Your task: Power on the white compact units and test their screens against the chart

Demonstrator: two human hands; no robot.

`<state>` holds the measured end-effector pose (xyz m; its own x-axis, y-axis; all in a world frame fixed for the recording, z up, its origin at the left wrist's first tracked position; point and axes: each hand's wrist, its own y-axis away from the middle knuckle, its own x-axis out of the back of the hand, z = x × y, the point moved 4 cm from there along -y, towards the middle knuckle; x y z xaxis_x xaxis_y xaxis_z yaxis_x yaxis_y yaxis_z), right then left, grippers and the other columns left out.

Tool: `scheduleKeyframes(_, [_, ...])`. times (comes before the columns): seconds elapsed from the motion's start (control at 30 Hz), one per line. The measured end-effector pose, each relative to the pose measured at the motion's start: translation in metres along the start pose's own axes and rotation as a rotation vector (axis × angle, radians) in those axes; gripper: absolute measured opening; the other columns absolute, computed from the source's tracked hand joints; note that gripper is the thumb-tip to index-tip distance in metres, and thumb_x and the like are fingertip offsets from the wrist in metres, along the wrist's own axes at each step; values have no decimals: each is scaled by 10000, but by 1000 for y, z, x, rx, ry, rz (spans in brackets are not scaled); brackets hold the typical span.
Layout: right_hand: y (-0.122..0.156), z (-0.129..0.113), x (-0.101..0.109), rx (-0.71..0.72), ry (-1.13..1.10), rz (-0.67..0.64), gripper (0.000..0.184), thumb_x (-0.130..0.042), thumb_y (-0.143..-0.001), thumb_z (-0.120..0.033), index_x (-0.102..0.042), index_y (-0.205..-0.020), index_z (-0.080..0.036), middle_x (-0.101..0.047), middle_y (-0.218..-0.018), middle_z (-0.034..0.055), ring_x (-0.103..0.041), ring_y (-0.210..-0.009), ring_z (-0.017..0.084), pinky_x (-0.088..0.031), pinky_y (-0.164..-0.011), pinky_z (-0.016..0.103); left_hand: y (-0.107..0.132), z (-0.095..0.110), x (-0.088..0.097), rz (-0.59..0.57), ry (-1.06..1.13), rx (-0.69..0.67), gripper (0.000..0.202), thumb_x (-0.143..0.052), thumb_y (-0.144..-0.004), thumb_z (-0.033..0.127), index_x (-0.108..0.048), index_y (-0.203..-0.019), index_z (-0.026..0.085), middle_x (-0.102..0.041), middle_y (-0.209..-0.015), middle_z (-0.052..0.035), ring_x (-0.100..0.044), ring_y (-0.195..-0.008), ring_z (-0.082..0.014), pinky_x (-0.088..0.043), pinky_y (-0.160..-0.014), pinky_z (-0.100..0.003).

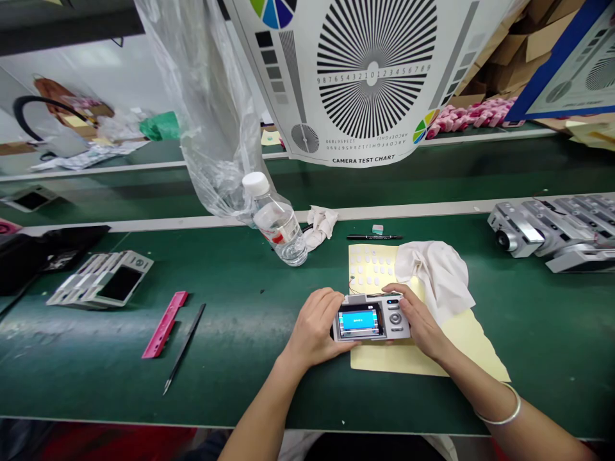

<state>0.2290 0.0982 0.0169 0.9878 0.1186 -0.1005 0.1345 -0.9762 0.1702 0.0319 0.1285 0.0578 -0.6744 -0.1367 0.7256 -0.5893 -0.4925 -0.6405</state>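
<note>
Camera [371, 318] sides hidden by left hand [314, 326], right hand [420, 320].

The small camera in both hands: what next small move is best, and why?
Probably tilt the camera up toward the test chart: its screen is lit blue, left hand and right hand grip both ends, and the chart hangs straight ahead.

The white chart [375, 70] hanging at the back bears the printed title "CAMERA TEST CHART" along its lower edge, and the digits "9876543210123456789" run across the middle of its radial star pattern. Just above the title stands a smaller row, turned upside down, with "1234567890" and "ABCDEFGHI". The camera [372, 318] shows characters on its lit blue screen, too small to read.
</note>
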Motion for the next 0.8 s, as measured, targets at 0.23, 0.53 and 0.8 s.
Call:
scheduleKeyframes(0.23, [2, -6, -3, 3, -37, 39, 402, -487, -875, -632, -521, -1043, -269, -616, -860, 41, -677, -699, 217, -592, -448, 299, -2, 2, 3, 22, 38, 29, 562, -680, -781, 524, -521, -1167, 148, -687, -958, -124, -664, -901, -276, -575, -814, -439])
scheduleKeyframes(0.53, [20, -38, -13, -4, -196, 76, 448, -535, -836, -658, -523, -1039, -260, -635, -770, 23, -652, -494, 176, -557, -351, 267, -10, 17, 28, 251, 239, 140, 776, -692, -681, 685, -478, -1218, 166, -648, -946, -103, -643, -895, -246, -576, -779, -405])
scheduleKeyframes(0.8, [51, -75, -26, 11, -290, 158, 389, -618, -817, -608, -615, -980, -255, -670, -643, -8, -628, -400, 132, -539, -343, 199, -27, 43, 58, 380, 176, -45, 835, -769, -614, 649, -528, -1200, 105, -699, -873, -116, -668, -842, -254, -598, -772, -420])
